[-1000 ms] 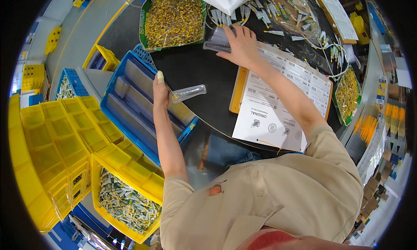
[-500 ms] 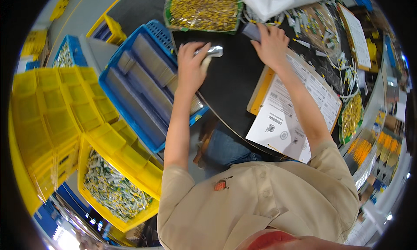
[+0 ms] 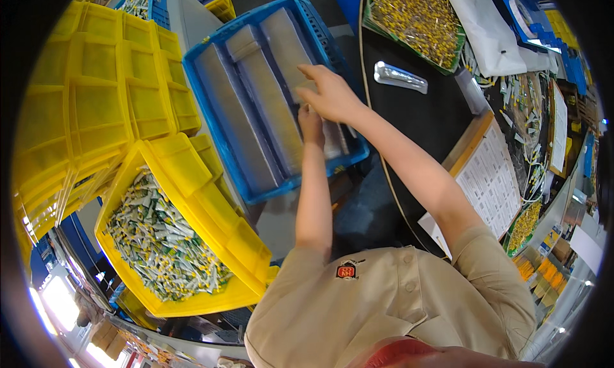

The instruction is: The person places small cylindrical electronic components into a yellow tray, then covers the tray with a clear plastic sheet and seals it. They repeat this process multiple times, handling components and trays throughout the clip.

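Both hands are over the blue crate [image 3: 256, 106] in the upper middle of the frame, reaching into its rows of clear packets [image 3: 272, 102]. The right hand [image 3: 332, 94] hovers with fingers curled and pinched narrow at the packets' edge; whether it has one gripped cannot be told. The left hand [image 3: 311, 122] sits just beneath it, fingers tucked among the packets near the crate's right wall, its grip hidden. A lone clear packet [image 3: 400, 78] lies apart on the black table [image 3: 422, 131], upper right. Lower left, the yellow bin [image 3: 192, 195] brims with small parts. The risk looks real: slick packets packed tight could slip, or several could drag out together.
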Demonstrator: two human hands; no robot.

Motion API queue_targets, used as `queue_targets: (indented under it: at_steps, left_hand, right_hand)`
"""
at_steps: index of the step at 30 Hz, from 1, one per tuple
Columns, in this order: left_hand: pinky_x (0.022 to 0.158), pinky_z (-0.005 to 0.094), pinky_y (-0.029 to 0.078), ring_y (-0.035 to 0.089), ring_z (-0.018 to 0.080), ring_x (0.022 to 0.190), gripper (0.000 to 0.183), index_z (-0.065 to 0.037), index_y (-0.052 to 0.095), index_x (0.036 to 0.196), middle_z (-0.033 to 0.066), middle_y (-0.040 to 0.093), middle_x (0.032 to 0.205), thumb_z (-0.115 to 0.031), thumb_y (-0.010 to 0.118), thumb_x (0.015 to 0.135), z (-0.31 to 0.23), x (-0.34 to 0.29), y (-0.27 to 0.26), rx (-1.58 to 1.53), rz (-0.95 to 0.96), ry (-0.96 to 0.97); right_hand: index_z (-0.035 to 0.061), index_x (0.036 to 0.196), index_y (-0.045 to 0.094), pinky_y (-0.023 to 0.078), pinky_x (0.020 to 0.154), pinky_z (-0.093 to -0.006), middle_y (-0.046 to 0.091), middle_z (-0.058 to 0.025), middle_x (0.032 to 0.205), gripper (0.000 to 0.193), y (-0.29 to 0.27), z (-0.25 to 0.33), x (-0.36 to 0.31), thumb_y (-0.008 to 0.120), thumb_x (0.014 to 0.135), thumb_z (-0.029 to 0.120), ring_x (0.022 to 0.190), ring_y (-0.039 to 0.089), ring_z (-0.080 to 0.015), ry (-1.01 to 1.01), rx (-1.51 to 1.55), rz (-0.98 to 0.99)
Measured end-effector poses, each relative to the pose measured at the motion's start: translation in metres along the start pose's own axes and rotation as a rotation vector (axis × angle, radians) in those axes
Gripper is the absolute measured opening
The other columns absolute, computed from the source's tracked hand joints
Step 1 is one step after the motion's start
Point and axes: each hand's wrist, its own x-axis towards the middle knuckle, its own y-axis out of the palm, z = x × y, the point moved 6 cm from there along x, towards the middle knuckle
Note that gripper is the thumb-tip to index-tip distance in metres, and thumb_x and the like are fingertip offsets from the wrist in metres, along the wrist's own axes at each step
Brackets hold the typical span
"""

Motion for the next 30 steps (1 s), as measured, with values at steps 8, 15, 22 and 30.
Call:
queue_targets:
  at_steps: [8,15,22,30]
  left_hand:
    - [0.067,0.0329,0.053,0.062,0.0188,0.073,0.031,-0.001,0.057,0.109,0.0084,0.065,0.086,-0.030,0.062,0.100,0.053,0.056,-0.021,-0.411,-0.284,-0.406]
    - [0.065,0.0338,0.053,0.061,0.0205,0.075,0.041,-0.005,0.057,0.115,0.0085,0.064,0.088,-0.041,0.063,0.097,0.060,0.053,-0.037,-0.463,-0.254,-0.482]
    - [0.060,0.0318,0.051,0.058,0.0194,0.070,0.050,-0.007,0.055,0.121,0.0066,0.062,0.089,-0.051,0.058,0.097,0.072,0.051,-0.037,-0.350,-0.310,-0.558]
    - [0.072,0.0352,0.047,0.052,0.0158,0.079,0.048,-0.008,0.055,0.121,0.0032,0.055,0.089,-0.050,0.055,0.100,0.058,0.057,-0.035,-0.402,-0.226,-0.537]
  right_hand:
    - [-0.0087,0.134,0.043,0.038,0.109,-0.0502,0.048,-0.0360,0.132,0.059,0.067,-0.095,0.130,0.063,0.090,0.026,0.130,0.044,-0.0472,0.469,-0.387,-0.088]
    - [-0.0021,0.142,0.034,0.050,0.091,-0.0523,0.059,-0.0338,0.120,0.069,0.051,-0.090,0.155,0.066,0.091,0.032,0.106,0.062,-0.0474,0.444,-0.271,-0.261]
    - [0.0186,0.141,0.047,0.051,0.088,-0.0501,0.061,-0.0276,0.112,0.052,0.047,-0.097,0.123,0.062,0.091,0.024,0.102,0.062,-0.0455,0.247,-0.221,-0.503]
    - [0.0195,0.117,0.069,0.053,0.084,-0.0477,0.055,-0.0220,0.108,0.029,0.034,-0.076,0.125,0.064,0.089,0.024,0.099,0.060,-0.0412,0.128,-0.215,-0.448]
